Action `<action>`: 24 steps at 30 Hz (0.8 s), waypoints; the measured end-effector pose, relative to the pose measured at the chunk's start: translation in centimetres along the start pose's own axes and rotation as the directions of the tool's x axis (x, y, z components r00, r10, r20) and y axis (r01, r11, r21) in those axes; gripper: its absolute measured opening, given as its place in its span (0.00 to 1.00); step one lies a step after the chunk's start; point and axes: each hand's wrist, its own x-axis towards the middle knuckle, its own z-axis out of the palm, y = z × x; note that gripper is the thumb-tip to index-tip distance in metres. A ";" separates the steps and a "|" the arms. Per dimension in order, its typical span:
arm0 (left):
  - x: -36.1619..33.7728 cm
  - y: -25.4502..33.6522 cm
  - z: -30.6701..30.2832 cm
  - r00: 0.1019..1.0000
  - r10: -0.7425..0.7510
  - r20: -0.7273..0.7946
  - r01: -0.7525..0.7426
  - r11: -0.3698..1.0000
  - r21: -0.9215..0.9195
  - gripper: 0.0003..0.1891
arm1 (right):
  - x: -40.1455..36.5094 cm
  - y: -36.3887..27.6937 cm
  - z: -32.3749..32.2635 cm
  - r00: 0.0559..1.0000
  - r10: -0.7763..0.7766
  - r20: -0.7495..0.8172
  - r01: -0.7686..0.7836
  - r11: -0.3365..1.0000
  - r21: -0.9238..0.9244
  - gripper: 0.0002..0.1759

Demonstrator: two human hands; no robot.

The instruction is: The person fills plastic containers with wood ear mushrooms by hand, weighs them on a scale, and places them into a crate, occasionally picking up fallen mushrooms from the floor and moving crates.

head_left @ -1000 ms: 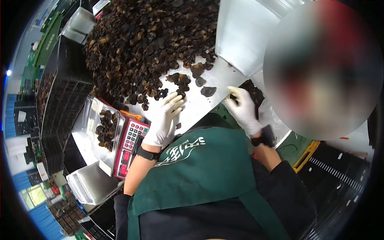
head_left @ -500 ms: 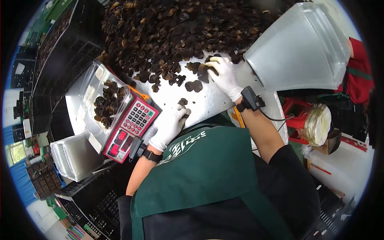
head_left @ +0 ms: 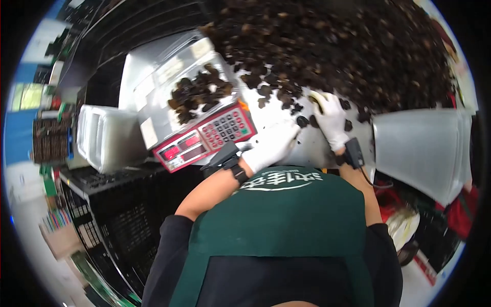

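Along the counter's far edge and into its far right corner lies a heap of dark pieces [head_left: 327,46], brown, curled and leathery in look, partly blurred. At the right end of the smooth grey counter [head_left: 313,148] stands a translucent, tapered container stack [head_left: 422,151]. Toward the left end sits a red-bodied scale [head_left: 204,139]; the clear tray [head_left: 162,87] on it bears a clump of similar pieces [head_left: 202,92]. Right hand [head_left: 330,117], white-gloved: fingers curled at the heap's near fringe; whether anything is gripped cannot be told. Left hand [head_left: 276,146], likewise gloved: fingers extended close to a flat, roundish loose piece [head_left: 303,122]; grip not determinable. Step in hand, as judged: handling loose pieces at the fringe; such thin edges call for a light pinch.
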 end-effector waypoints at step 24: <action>-5.9 -3.8 -17.4 0.628 -0.448 -0.636 0.422 0.883 -0.204 0.26 | 13.7 -23.4 5.3 0.834 -0.530 0.152 0.421 0.790 0.444 0.25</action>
